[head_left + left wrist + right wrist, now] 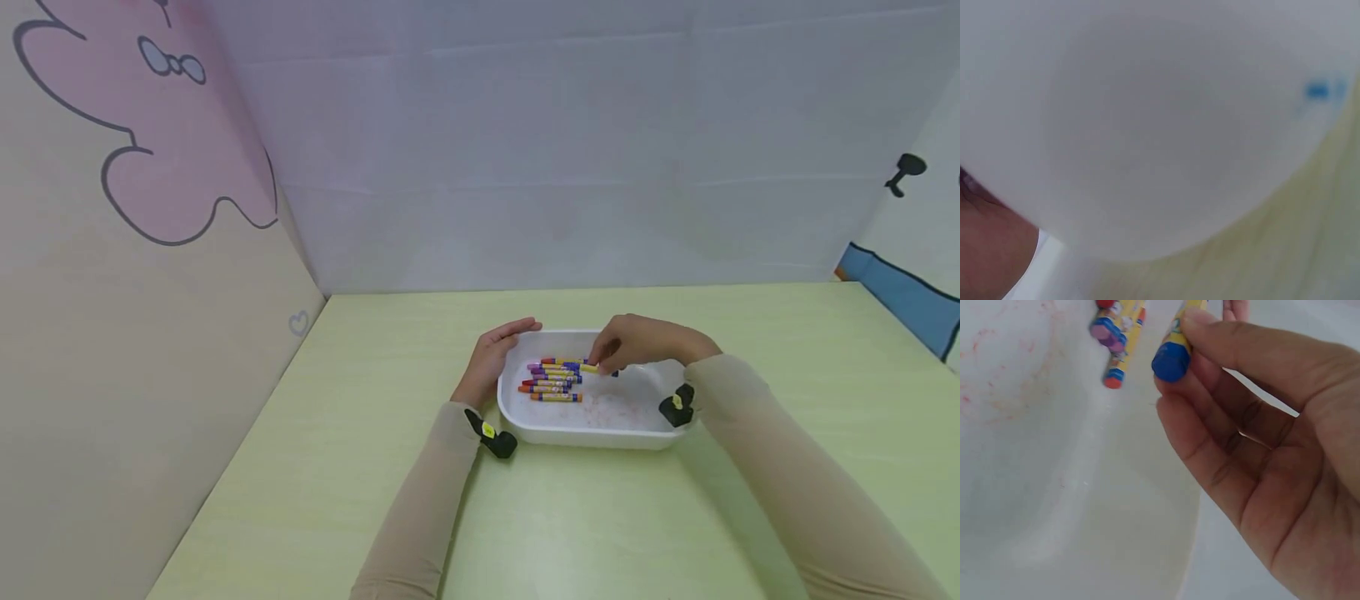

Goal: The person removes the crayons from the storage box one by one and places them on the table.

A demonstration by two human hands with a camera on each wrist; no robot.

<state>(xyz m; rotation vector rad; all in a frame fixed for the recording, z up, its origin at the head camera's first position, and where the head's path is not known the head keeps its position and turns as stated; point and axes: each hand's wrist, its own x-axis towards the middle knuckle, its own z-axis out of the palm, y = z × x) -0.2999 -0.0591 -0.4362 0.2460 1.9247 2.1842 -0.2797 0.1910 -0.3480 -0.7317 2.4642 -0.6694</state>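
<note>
A white tray (pixel 600 437) holds several crayons in yellow wrappers, lying roughly side by side in its left half; an orange crayon (pixel 557 397) is nearest the front. Between thumb and fingers my right hand (pixel 645 340) pinches a blue crayon (pixel 1172 359) over the tray, its blue end towards the right wrist camera. Purple crayons (pixel 1106 330) lie beyond it in that view. My left hand (pixel 491 358) rests against the tray's left side, fingers extended along the rim. The left wrist view is mostly filled by the tray's blurred white wall (pixel 1147 125), with part of the hand at lower left.
The tray stands on a pale yellow-green table (pixel 390 367). Behind it rises a whitish wall covering (pixel 525 167), and a wall with a pink drawing (pixel 180 158) is on the left. Reddish crayon smudges (pixel 1016 375) mark the tray floor.
</note>
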